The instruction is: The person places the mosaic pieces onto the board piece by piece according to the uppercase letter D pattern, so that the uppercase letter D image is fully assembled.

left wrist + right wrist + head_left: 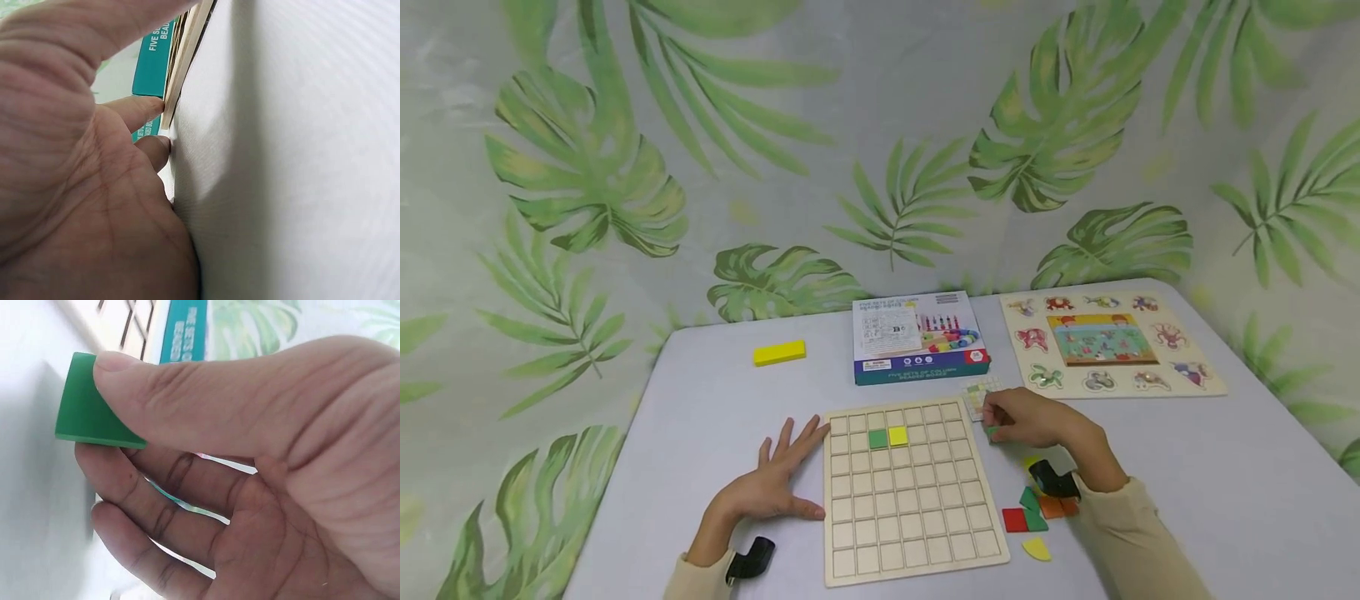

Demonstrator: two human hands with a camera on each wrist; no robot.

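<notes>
My right hand (1037, 419) pinches a green square tile (87, 403) between thumb and fingers, just beyond the right edge of a wooden grid board (880, 531). In the right wrist view the thumb lies over one face of that tile. With fingers spread, my left hand (772, 483) rests at the board's left edge, its thumb and a fingertip right at the rim. Side by side in the board's second row sit another green tile (877, 438) and a yellow tile (898, 436). A small printed pattern card (974, 390) lies by the board's upper right corner, partly behind my right hand.
Right of the board lie loose pieces: a red square (1015, 521), a yellow quarter circle (1037, 549), green ones (1035, 519) and orange ones (1052, 507), partly under my right wrist. Behind are a yellow block (779, 353), a bead-set box (917, 372) and a sea-animal puzzle (1116, 383).
</notes>
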